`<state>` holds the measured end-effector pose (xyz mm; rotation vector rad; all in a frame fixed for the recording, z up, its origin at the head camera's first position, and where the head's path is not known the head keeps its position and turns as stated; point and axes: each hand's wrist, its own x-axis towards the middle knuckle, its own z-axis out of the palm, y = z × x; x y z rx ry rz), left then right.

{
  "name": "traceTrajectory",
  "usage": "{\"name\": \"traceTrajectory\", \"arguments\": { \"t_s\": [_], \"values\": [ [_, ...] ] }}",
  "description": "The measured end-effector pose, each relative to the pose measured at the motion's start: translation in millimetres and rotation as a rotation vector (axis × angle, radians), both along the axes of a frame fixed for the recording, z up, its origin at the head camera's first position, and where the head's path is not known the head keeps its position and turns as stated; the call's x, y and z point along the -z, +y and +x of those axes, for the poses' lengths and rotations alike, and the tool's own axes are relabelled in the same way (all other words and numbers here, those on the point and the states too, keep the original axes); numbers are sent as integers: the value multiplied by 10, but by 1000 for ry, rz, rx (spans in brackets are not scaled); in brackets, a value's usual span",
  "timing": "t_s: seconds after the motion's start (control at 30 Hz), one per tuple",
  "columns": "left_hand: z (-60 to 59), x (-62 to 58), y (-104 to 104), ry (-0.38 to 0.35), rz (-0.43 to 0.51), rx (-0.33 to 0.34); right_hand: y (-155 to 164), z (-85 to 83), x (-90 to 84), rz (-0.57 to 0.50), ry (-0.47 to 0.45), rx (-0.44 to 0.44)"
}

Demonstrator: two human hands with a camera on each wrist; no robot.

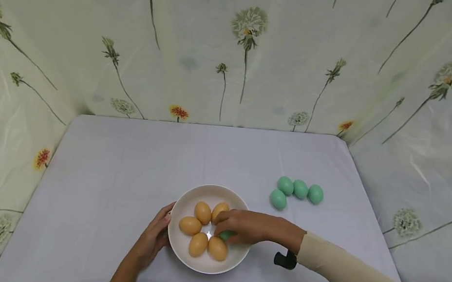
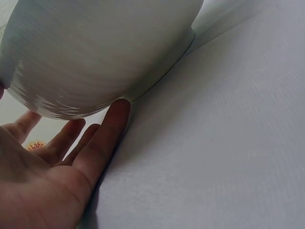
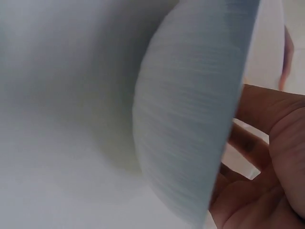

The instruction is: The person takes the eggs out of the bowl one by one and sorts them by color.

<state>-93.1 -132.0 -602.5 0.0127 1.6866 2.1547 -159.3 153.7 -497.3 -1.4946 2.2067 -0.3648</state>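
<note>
A round white bowl [image 1: 202,266] sits on the table, with several light-orange eggs [image 1: 190,225] lying in a loose ring inside it. Over the bowl's right side reaches my right hand [image 1: 244,225], its fingers pinching a green egg [image 1: 226,235] that is partly hidden beneath them. At the left, my left hand [image 1: 152,237] holds the bowl, fingertips against its outer side and thumb at the rim. The left wrist view shows that palm [image 2: 43,191] below the bowl's curved wall [image 2: 109,47]. In the right wrist view the bowl's wall [image 3: 186,114] hides the egg and the fingertips.
Several green eggs [image 1: 300,189] lie grouped on the white tablecloth [image 1: 129,165], to the right of the bowl and farther back. A flower-patterned curtain [image 1: 203,58] stands behind the table and along both sides.
</note>
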Motion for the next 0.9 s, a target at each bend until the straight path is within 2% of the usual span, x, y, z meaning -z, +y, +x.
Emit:
{"name": "traceTrajectory", "arguments": {
  "t_s": [0.1, 0.3, 0.47, 0.6, 0.73, 0.9],
  "values": [
    [-4, -4, 2, 0, 1, -1, 46, -13, -69, -10, -44, 40],
    [-10, 7, 1, 4, -7, 8, 183, -38, -204, -53, -61, 129],
    [-9, 10, 4, 3, -11, 10, 365, -79, -314, -119, -112, 246],
    [-3, 0, 10, 0, -16, 10, 570, -102, -385, -163, -99, 339],
    [-3, -5, 10, 3, -13, 10, 816, -115, -401, -206, -84, 438],
    [-7, -11, 11, 13, -1, 16, 1150, -126, -330, -227, -86, 593]
  ]
}}
